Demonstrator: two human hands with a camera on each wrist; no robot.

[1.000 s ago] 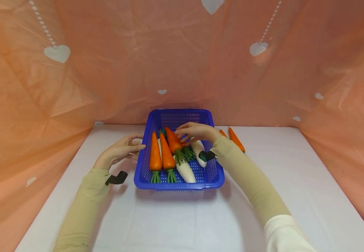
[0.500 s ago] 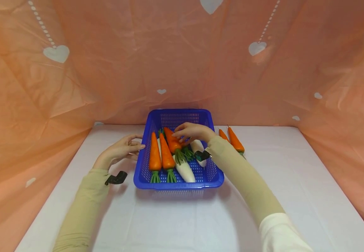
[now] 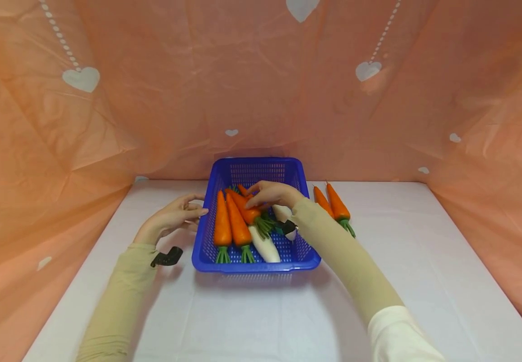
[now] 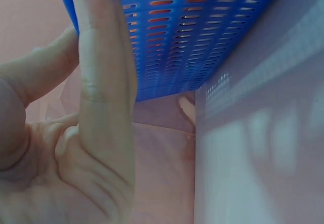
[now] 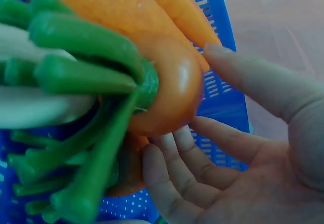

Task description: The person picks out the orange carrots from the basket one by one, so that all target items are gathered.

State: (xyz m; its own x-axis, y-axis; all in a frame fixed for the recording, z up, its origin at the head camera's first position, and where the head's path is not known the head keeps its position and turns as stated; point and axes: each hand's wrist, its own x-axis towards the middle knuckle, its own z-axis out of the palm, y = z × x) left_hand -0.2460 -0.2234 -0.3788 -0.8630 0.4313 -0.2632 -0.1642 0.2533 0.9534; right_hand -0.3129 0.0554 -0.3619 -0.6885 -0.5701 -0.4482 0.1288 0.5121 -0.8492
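Observation:
A blue plastic basket (image 3: 257, 268) stands on the white table, holding several orange carrots and white radishes. My left hand (image 3: 175, 216) touches the basket's left side with fairly straight fingers; in the left wrist view a finger (image 4: 101, 57) lies along its slotted wall. Inside the basket, my right hand (image 3: 273, 194) holds a green-topped carrot (image 3: 250, 215) between thumb and fingers. In the right wrist view that carrot (image 5: 174, 87) lies above the curled fingers, partly hiding them. Two other carrots (image 3: 222, 221) lie along the left side. A white radish (image 3: 266, 246) lies at the front.
Two carrots (image 3: 338, 203) lie on the table (image 3: 414, 251) just right of the basket, partly behind my right sleeve (image 3: 346, 256). An orange curtain (image 3: 261, 90) with pale hearts hangs behind and at both sides.
My right hand has turned the carrot, its tip shifting left toward the two left carrots. Another carrot's tip now shows behind it. My left hand has stayed in place.

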